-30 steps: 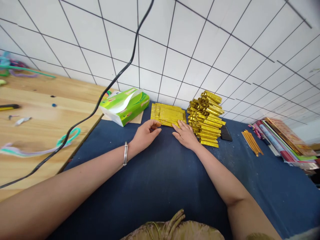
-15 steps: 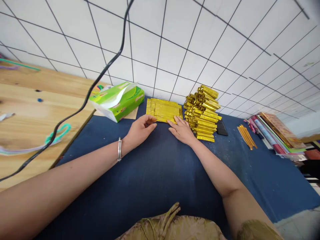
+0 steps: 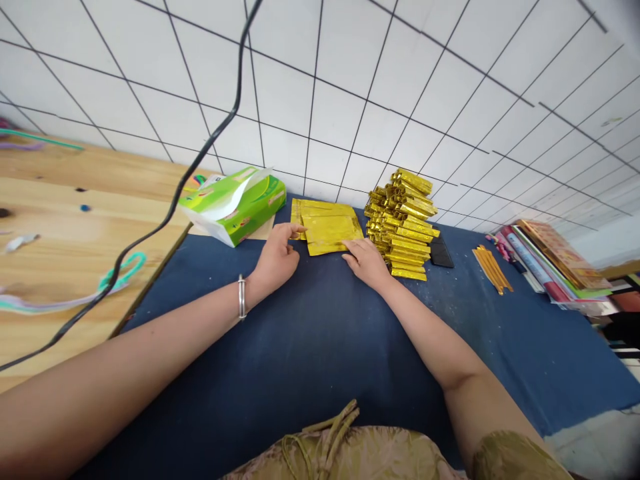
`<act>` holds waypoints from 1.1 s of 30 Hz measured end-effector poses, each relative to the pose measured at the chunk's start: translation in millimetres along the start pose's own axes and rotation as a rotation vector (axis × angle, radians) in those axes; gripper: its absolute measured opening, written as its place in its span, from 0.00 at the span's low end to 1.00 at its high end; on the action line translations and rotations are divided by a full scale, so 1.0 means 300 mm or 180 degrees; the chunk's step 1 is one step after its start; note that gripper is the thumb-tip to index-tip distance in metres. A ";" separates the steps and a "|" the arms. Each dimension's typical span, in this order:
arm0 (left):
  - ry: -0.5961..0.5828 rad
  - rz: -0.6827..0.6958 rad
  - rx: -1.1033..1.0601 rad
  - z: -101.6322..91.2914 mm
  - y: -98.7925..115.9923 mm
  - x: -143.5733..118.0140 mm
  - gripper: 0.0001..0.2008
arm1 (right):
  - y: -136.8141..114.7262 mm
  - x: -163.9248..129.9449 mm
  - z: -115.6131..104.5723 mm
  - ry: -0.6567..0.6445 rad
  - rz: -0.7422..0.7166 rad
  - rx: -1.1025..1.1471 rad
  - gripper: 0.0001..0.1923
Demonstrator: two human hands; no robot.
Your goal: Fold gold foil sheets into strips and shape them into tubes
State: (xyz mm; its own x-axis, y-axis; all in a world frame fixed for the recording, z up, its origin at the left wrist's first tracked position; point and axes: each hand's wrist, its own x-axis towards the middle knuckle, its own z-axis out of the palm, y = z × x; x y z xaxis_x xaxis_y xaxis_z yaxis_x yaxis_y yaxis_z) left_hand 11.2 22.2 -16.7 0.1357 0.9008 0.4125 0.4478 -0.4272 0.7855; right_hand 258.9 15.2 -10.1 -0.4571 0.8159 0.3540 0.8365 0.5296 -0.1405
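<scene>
A top gold foil sheet (image 3: pixel 333 233) lies skewed over a flat stack of gold foil sheets (image 3: pixel 320 207), its near edge sticking out toward me. My left hand (image 3: pixel 279 252) is at the sheet's left side, index finger stretched to its edge and the other fingers curled with nothing visible in them. On the sheet's right near corner rest the extended fingertips of my right hand (image 3: pixel 367 259); its thumb is apart, just off the near edge. Close beyond that hand stands a pile of folded gold foil strips (image 3: pixel 407 223).
A green tissue pack (image 3: pixel 240 203) sits left of the stack. A black phone-like slab (image 3: pixel 441 252), orange sticks (image 3: pixel 493 268) and stacked books (image 3: pixel 550 263) are to the right. A black cable (image 3: pixel 200 157) crosses the view at left. The tiled wall (image 3: pixel 285 100) rises behind the blue cloth (image 3: pixel 300 347).
The top gold sheet has slid toward me off the stack. My left index finger has stretched out to its left edge, and my right fingers have moved to its near right corner.
</scene>
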 end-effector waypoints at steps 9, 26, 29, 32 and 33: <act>-0.0680 0.0452 0.0978 0.020 0.000 -0.004 0.23 | 0.002 -0.033 -0.011 0.0040 -0.0495 0.0339 0.16; -0.0375 -0.0568 -0.1678 0.013 0.058 -0.037 0.18 | -0.069 -0.039 -0.072 0.0211 -0.0192 -0.0300 0.37; -0.0376 -0.0897 -0.2285 0.009 0.055 -0.034 0.20 | -0.068 -0.037 -0.069 0.0342 0.0042 -0.0316 0.35; -0.0352 -0.0986 -0.2457 0.005 0.051 -0.029 0.20 | -0.060 -0.034 -0.064 0.0401 0.0216 -0.0276 0.35; -0.0336 -0.0989 -0.2456 0.005 0.050 -0.027 0.19 | -0.056 -0.033 -0.062 0.0398 0.0240 -0.0268 0.34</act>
State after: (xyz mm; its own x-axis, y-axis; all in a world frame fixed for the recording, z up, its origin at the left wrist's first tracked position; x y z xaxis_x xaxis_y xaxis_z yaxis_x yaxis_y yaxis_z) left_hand 18.2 8.5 -9.0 0.2054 0.9725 0.1100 -0.2467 -0.0573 0.9674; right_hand 255.1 -6.0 6.0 -0.3553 0.8146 0.4585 0.8918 0.4424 -0.0950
